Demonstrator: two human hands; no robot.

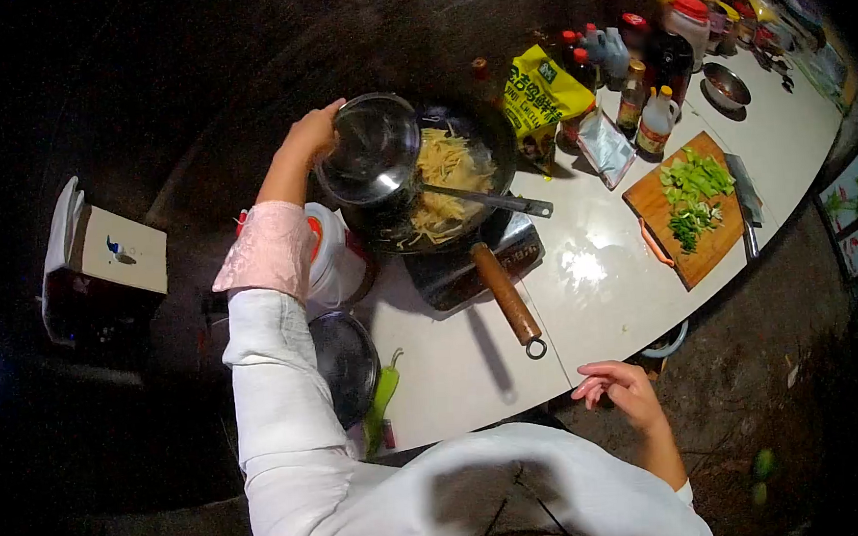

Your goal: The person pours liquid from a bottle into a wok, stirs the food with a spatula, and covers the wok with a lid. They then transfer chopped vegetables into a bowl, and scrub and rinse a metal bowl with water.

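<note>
My left hand [315,134] grips the rim of a shiny round bowl [372,144], held over the left side of a dark wok [504,155]. Pale yellow shreds of food [454,160] lie in the wok, partly hidden by the bowl. A metal utensil [503,201] rests across the wok's rim, its working end hidden among the food. The wok's wooden handle [505,291] points toward me. Beside the table's near edge, my right hand [621,389] hangs with loosely bent fingers and holds nothing.
The wok sits on a black stove [521,252]. Right of it are a yellow seasoning bag [545,84], several bottles [654,122] and a cutting board [708,246] with chopped greens and a knife [744,195]. Near left are a white bucket [335,264], dark lid [341,362] and green pepper [382,399].
</note>
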